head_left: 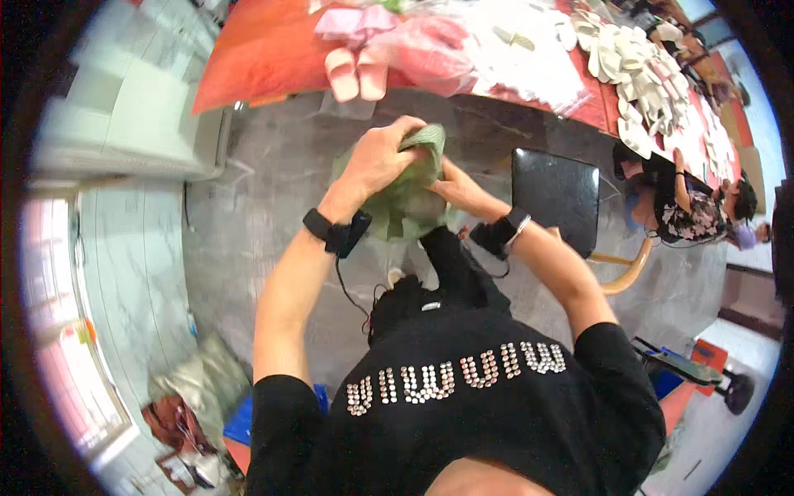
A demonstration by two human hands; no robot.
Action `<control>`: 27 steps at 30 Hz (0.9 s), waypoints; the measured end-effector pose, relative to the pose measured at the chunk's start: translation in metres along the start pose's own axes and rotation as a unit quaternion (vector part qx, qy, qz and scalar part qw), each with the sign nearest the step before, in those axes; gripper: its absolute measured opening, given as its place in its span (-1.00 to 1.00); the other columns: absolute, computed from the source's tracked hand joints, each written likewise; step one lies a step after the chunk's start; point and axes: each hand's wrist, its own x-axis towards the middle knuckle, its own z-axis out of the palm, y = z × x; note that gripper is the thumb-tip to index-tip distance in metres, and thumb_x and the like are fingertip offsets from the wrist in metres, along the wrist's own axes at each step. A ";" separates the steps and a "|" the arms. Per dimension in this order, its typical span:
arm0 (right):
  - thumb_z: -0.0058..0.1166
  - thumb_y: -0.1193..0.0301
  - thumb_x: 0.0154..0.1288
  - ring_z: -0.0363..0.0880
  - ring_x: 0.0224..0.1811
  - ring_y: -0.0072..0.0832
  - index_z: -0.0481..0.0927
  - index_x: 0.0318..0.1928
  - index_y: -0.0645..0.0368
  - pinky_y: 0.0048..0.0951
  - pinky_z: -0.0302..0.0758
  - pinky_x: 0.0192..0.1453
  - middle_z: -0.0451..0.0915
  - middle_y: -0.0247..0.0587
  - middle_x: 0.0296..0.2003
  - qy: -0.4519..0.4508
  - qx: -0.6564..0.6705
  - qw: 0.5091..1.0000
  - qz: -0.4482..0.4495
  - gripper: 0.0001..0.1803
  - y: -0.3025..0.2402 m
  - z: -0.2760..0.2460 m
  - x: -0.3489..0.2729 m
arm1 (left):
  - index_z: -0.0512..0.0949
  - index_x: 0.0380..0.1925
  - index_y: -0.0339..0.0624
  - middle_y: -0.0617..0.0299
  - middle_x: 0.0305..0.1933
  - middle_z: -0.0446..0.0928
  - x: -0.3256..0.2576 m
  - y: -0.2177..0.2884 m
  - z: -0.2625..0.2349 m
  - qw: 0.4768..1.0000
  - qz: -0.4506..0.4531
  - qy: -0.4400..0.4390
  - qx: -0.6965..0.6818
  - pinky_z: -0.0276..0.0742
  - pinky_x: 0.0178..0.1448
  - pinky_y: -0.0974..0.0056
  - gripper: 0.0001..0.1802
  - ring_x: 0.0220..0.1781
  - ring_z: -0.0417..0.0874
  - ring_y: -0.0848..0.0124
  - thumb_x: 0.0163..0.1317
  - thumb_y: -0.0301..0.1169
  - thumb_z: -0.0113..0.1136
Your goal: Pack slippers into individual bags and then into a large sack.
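Black fabric of the person's T-shirt (463,413), with a row of studded shapes across it, fills the lower middle of the view; both bare forearms rise from it toward the centre. Each wrist wears a black band with a small device; a thin cable hangs from the left one.

Held between the hands, above the grey marbled floor (248,231), is a pale green cloth item (401,207), bunched and soft, its exact kind unclear. The left hand (382,159) is closed over its top edge, knuckles up, fingers clamped on the fabric; the right hand (459,192) presses against its right side, fingers tucked into or behind the cloth, so its grip cannot be fully seen. The two hands sit close together, nearly touching, with the cloth hanging below and between them.

Just beyond the hands runs an orange-red table (265,58); a pair of pink slippers (357,73) rests at its near edge beside pink bagged goods, and white slipper soles (637,74) lie heaped farther right. A black chair (554,194) stands just right of the right wrist; another person sits at the far right.
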 end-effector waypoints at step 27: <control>-0.16 0.33 0.25 0.44 -0.17 -0.51 0.42 -0.10 0.21 -0.47 0.38 -0.07 0.48 -0.27 -0.20 0.540 0.212 0.793 0.186 -0.72 0.046 -0.232 0.023 | 0.26 0.12 0.18 0.08 -0.26 0.43 0.200 -0.173 0.031 0.941 0.142 -0.288 0.109 0.43 -0.19 0.17 -0.45 -0.32 0.50 0.17 0.04 -0.41 0.01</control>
